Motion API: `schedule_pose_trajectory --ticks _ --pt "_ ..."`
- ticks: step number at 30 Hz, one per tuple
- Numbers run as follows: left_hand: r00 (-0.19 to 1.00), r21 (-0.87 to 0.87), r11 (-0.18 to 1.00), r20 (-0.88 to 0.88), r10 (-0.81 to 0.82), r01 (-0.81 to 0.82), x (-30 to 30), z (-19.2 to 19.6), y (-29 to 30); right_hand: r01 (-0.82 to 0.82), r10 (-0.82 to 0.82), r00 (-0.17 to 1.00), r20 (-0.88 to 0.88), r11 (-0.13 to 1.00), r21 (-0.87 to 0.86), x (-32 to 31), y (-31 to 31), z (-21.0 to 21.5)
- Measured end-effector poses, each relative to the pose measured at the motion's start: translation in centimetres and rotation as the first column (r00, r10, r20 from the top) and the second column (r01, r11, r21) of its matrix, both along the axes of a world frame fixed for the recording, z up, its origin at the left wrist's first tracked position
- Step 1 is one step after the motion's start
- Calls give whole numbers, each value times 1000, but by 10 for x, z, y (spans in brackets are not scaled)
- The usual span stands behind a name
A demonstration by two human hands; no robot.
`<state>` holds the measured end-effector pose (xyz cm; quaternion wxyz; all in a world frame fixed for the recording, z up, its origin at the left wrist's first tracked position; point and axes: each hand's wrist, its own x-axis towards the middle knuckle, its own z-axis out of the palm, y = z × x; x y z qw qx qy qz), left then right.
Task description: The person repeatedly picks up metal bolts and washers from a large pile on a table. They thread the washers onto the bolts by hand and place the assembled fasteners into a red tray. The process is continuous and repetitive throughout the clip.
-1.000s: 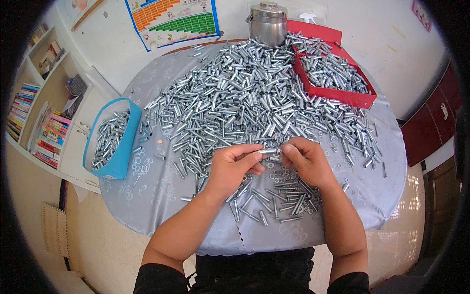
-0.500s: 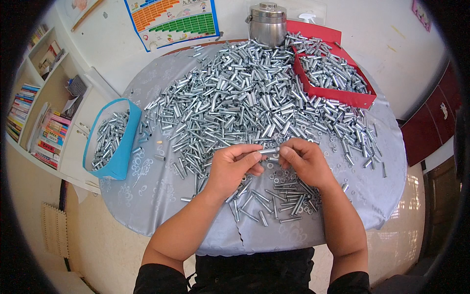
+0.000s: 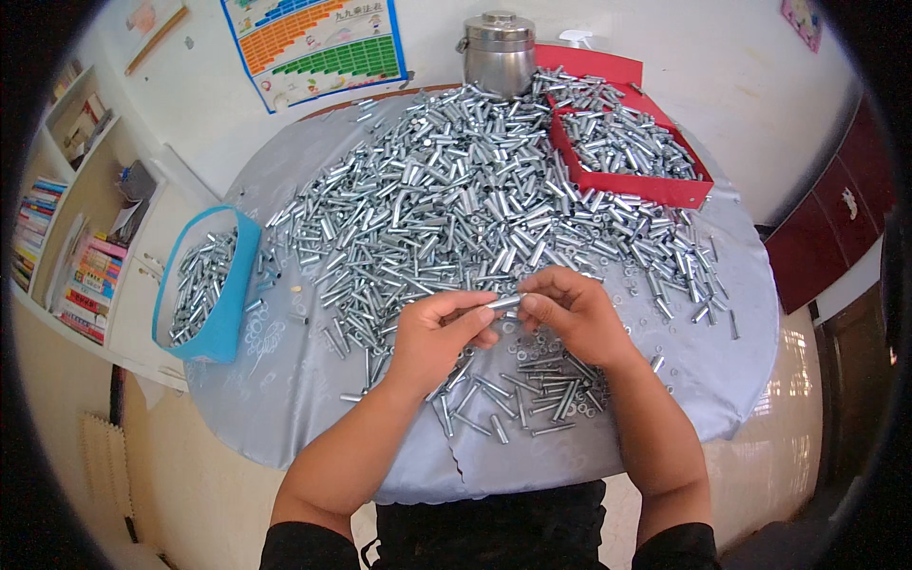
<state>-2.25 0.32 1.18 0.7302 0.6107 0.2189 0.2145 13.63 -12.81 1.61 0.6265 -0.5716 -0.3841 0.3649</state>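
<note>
Head view of a round table [image 3: 285, 399] draped in a grey cloth, seen from the seated person's side. Both forearms enter from the near edge and meet above the near half of the table.

The left hand [image 3: 439, 334] is curled, its thumb and fingers pinching one end of a short metal sleeve [image 3: 504, 303]. The right hand [image 3: 568, 312] is likewise curled and pinches the other end of the same sleeve, so that the piece lies level between the two sets of fingertips, held just above the cloth. Neither hand is spread, and the palms are apart.

Directly beneath and just nearer than the hands lies a small group of thin bolts [image 3: 532, 394], loosely parallel, with small washers [image 3: 532, 344] scattered among them near the right wrist.

Beyond the hands, the middle and far part of the table carry a broad heap of metal sleeves [image 3: 446, 190], which reaches almost to the far edge and thins out toward the right edge.

At the left edge a blue oval basket [image 3: 228, 313] overhangs the table and holds more of the same metal pieces. At the far right edge stands a red tray [image 3: 655, 185], also filled with them. At the far edge, just left of the tray, stands a lidded steel pot [image 3: 499, 52].

Past the table, a coloured chart [image 3: 318, 43] hangs on the wall, and a bookshelf [image 3: 66, 228] stands to the left.
</note>
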Motion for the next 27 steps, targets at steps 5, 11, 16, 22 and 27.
schedule_pose_trajectory --ticks 5,11,16,22,27 --pt "999 -27 999 -23 -35 34 -1 -1 2 -87 87 996 -4 995 -39 9 -2 -1" --pt "988 99 984 60 144 -149 -1 -6 3 -108 128 991 32 930 -351 16 -10 11" --pt "982 102 980 91 162 -172 1 -2 1 502 -349 814 -465 826 258 35 -2 11" --pt "983 106 979 84 166 -174 -1 -3 3 388 -324 900 -292 901 196 35 -5 6" --pt "974 137 966 83 211 -221 -1 1 4 457 -429 882 -196 881 125 35 -3 -1"
